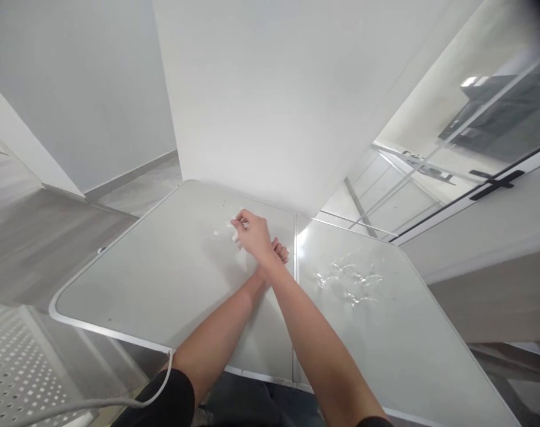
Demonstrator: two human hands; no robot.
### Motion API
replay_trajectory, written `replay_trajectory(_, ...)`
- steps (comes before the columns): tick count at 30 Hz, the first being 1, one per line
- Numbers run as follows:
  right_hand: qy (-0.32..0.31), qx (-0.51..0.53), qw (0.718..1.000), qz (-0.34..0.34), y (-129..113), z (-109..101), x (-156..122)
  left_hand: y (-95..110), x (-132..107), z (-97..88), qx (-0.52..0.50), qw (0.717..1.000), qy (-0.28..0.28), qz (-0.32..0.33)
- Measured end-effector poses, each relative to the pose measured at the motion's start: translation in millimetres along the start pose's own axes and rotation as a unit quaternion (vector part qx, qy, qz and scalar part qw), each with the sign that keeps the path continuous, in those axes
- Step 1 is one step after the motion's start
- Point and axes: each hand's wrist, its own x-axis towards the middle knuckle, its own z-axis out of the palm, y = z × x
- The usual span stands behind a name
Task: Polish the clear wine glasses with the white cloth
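My forearms cross over a pale folding table (154, 279), the right one lying above the left. My right hand (255, 232) is closed in a pinch on a small white piece (235, 237), perhaps tissue or paper; its kind is not clear. Beyond those fingertips, a faint white patch (216, 233) shows on the tabletop. Partly hidden under the right wrist, my left hand (280, 251) has its fingers curled in; whether anything is inside them cannot be seen. To the right of the table's seam lie several clear, shiny pieces (356, 280), probably transparent plastic.
A white wall (261, 107) rises right behind the table. A white cable (136, 404) loops at the front left edge, near my left elbow. At lower left is a perforated white surface (16, 362). Glass panels with a white frame (430, 163) stand at right.
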Motion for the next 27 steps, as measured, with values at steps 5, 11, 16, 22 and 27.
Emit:
replay_trajectory(5, 0.018, -0.016, 0.996, 0.085, -35.8, -127.0, -72.6, 7.4, -12.5, 3.7, 0.004, 0.985, -0.121, -0.126)
replay_trajectory(11, 0.026, -0.05, 0.977, 0.208, -35.2, -188.5, -136.9, 11.8, -35.0, 9.5, 0.149, 0.874, -0.364, -0.284)
replay_trajectory(16, 0.281, 0.055, 0.947, 0.144, -7.5, -155.7, -142.6, 6.4, -37.4, 24.2, 0.197, 0.921, -0.287, -0.173)
replay_trajectory(22, 0.296, 0.11, 0.947, 0.063, 29.3, -120.6, -114.8, 3.9, -23.5, 9.8, 0.218, 0.972, -0.083, 0.04)
replay_trajectory(27, 0.193, 0.14, 0.965, 0.107, 57.0, -116.4, -102.5, 11.9, -17.0, 3.2, 0.24, 0.967, -0.015, 0.089)
